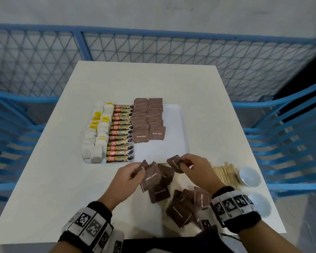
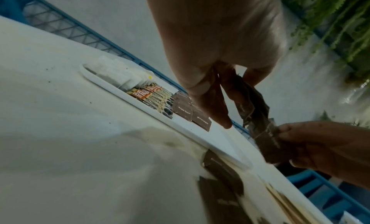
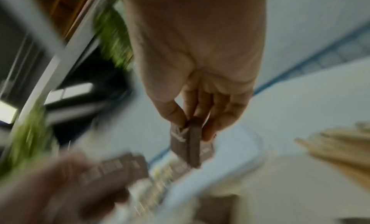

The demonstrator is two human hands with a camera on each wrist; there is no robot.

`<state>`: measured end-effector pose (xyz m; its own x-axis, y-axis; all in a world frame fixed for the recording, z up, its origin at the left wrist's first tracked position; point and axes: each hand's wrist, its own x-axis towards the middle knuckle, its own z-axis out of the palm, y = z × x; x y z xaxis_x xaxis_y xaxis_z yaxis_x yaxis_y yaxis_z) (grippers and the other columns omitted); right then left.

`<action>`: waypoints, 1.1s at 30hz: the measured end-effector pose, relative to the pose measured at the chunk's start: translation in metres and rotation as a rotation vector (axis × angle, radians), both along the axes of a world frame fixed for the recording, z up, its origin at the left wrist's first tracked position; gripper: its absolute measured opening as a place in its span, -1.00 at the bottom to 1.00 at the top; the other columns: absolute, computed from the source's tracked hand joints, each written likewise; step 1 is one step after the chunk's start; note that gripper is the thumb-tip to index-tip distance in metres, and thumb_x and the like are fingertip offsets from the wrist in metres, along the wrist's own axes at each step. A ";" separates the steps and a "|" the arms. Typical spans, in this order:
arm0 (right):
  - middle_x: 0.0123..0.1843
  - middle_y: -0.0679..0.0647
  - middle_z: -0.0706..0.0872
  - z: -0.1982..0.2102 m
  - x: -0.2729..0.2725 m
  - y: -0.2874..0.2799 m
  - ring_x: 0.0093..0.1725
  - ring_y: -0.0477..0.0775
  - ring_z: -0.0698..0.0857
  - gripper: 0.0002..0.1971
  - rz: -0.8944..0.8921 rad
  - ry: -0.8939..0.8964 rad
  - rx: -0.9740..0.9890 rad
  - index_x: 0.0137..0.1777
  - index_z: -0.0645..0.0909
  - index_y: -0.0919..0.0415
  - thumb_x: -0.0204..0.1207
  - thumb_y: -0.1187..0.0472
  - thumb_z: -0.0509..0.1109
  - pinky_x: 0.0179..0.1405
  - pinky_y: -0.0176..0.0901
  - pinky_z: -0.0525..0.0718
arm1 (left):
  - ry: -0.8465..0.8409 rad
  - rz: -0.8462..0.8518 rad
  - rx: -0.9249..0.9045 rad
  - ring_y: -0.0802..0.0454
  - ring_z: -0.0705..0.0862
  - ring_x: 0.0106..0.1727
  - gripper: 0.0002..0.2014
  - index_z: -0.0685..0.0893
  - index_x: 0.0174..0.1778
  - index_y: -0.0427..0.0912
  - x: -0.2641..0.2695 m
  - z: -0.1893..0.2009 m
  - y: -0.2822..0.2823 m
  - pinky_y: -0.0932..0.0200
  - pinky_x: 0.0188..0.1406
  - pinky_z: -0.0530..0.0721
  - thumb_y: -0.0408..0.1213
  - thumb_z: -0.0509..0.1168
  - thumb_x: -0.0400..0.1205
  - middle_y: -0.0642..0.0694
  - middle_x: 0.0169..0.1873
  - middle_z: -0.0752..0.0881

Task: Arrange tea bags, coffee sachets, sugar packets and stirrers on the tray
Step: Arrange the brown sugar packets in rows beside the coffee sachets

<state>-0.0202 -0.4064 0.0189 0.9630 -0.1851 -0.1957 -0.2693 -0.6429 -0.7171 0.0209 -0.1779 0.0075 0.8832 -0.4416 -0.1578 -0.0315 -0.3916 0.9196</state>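
— Brown sugar packets everywhere, I see. Where do they lie against the tray (image 1: 173, 114)?

— Two rows of arranged sugar packets (image 1: 148, 119) sit on the tray, just right of the coffee sachets (image 1: 120, 132), which in turn lie just right of the tea bags (image 1: 97, 130) at the tray's left edge. The tray's right part is bare. A loose heap of sugar packets (image 1: 181, 207) lies on the table (image 1: 49, 179) in front of the tray's near rim, toward the person.

— And the hands?

— Both hover just in front of the tray's near rim. The left hand (image 1: 126, 178) grips a small fan of sugar packets (image 1: 150, 177) between thumb and curled fingers. The right hand (image 1: 195, 170) pinches a couple of packets (image 1: 175, 164) at their top edge; the right wrist view, though blurred, shows thumb and fingertips clamped on them.

— The stirrers?

— Wooden stirrers (image 1: 224, 172) lie in a pile on the table, off the tray, beyond its near right corner. Two white bowls (image 1: 250, 177) stand just right of that pile.
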 end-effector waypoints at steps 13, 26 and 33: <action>-0.24 0.20 0.74 0.040 0.010 0.023 -0.22 0.17 0.72 -0.86 0.037 0.144 0.535 -0.29 0.60 0.16 0.50 0.30 0.39 0.06 0.22 0.71 | 0.420 -0.026 -0.347 -0.01 0.75 -0.12 -0.70 0.62 0.13 -0.23 0.004 0.039 -0.031 0.13 -0.19 0.69 -0.11 0.12 0.69 -0.12 -0.12 0.75; 0.17 -0.07 0.51 0.005 -0.026 -0.055 0.12 -0.13 0.49 -0.52 0.439 0.310 -0.213 0.27 0.53 0.01 0.39 -0.10 0.48 0.15 -0.30 0.52 | 0.444 0.089 -0.367 -0.01 0.74 -0.14 -0.60 0.67 0.06 -0.05 0.011 0.032 -0.015 0.16 -0.17 0.68 -0.36 0.25 0.30 -0.06 -0.16 0.80; 0.38 0.04 0.28 -0.019 -0.049 -0.055 0.37 0.04 0.25 -0.36 0.558 0.422 -0.440 0.39 0.37 0.09 0.36 -0.08 0.49 0.47 -0.04 0.34 | 0.574 0.122 -0.491 -0.17 0.76 -0.27 -0.36 0.59 0.15 -0.11 0.009 0.026 -0.005 0.12 -0.35 0.74 -0.30 0.34 0.06 -0.15 -0.22 0.75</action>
<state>-0.0697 -0.4614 -0.0004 0.7978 0.1541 -0.5830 -0.0181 -0.9603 -0.2785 0.0295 -0.1829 0.0333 0.7690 -0.4837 -0.4179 0.5212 0.0960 0.8480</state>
